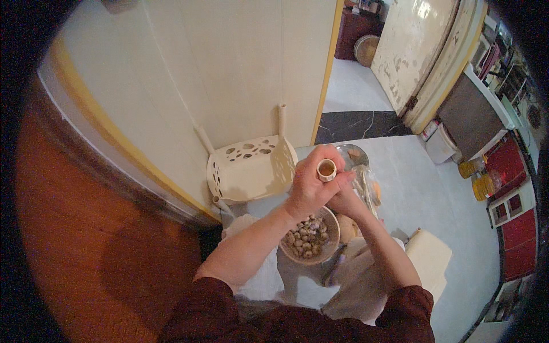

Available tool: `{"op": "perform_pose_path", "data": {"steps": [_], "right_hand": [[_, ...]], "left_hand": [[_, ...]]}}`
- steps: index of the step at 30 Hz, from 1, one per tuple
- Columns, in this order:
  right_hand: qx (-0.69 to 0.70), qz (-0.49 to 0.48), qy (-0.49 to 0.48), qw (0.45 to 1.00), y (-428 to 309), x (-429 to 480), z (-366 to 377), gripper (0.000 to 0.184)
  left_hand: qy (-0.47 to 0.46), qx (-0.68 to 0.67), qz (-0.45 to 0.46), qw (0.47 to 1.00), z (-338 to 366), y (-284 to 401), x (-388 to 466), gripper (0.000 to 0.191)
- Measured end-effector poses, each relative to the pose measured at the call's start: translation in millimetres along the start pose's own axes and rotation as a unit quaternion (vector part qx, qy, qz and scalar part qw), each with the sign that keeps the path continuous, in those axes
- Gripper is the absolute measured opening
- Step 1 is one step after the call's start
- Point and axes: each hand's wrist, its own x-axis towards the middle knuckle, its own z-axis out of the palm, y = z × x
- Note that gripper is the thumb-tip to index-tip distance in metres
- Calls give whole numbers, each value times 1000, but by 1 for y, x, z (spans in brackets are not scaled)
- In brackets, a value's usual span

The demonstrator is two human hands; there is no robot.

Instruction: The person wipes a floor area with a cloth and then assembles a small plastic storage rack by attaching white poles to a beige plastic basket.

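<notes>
Both my hands are wrapped around a cream plastic tube [327, 170], whose hollow round end faces up at me. My left hand [306, 182] grips it from the left. My right hand [343, 193] closes on it from the right, partly hidden behind the left. Beyond my left forearm sits a cream plastic rack tier [253, 171] with oval cut-outs and upright tubes at its corners. Whether the held tube is joined to that tier is hidden by my hands. Below my wrists stands a round basket [336, 238] of small, pale, garlic-like bulbs [306, 240].
A panelled wall [240, 64] rises behind the rack. On the grey floor [463, 231] are a round metal tray [354, 154], plastic-wrapped items [366, 184] and another cream panel [429, 257]. To the right, bottles of yellow liquid [482, 186] stand by red cabinets [519, 231]. A worn door [411, 47] stands ajar.
</notes>
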Motion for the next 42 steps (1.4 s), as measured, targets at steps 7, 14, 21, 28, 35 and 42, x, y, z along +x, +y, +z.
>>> {"op": "perform_pose_path", "data": {"steps": [7,14,21,28,35,42], "right_hand": [[200,3,-143,969,-55,2,5,30],[637,217,-294,679,-75,-9,-22,56],[697,179,-261,643,-71,-17,-17,69],[614,222,-208,729,-77,-13,-21,43],[539,230,-187,788,-72,-13,-19,38],[516,243,-194,798,-66,-12,-21,38]], "left_hand": [[123,-68,-118,983,-21,-11,10,25],[244,-208,-214,923,-90,-42,43,16],[213,-296,-197,910,-107,-65,42,17],[196,-253,-202,926,-91,-59,44,16],[181,-222,-195,938,-77,-55,43,16],[191,-169,-195,947,-67,-56,41,19]]}}
